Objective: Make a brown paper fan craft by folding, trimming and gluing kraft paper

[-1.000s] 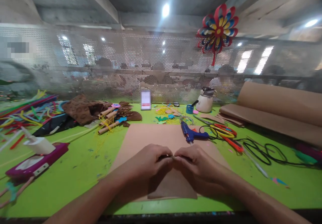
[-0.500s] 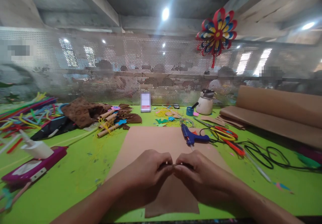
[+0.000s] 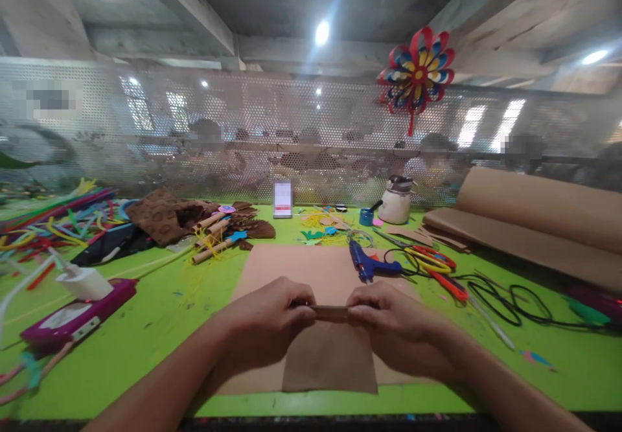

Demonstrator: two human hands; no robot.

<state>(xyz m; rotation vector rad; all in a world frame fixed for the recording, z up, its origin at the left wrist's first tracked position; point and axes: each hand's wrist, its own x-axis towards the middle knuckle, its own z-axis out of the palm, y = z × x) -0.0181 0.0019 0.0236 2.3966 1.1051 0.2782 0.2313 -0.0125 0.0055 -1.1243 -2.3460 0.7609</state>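
My left hand (image 3: 272,318) and my right hand (image 3: 389,318) are both closed in a pinch on the two ends of a thin rolled edge of brown paper (image 3: 330,312). The paper piece (image 3: 330,361) hangs down from that roll towards me. It lies over a larger brown sheet (image 3: 311,263) spread on the green table (image 3: 146,328). A short stretch of the roll shows between my fingertips.
A blue glue gun (image 3: 372,263) lies just beyond my right hand, with red and yellow scissors (image 3: 435,263) and a black cable (image 3: 505,299) further right. A brown paper roll (image 3: 534,212) lies far right. Pipe cleaners (image 3: 48,221), a purple case (image 3: 72,312) and paper tubes (image 3: 214,234) are left.
My hands have moved apart along the rolled edge, so a stretch of it now shows between them. The view has shifted slightly.
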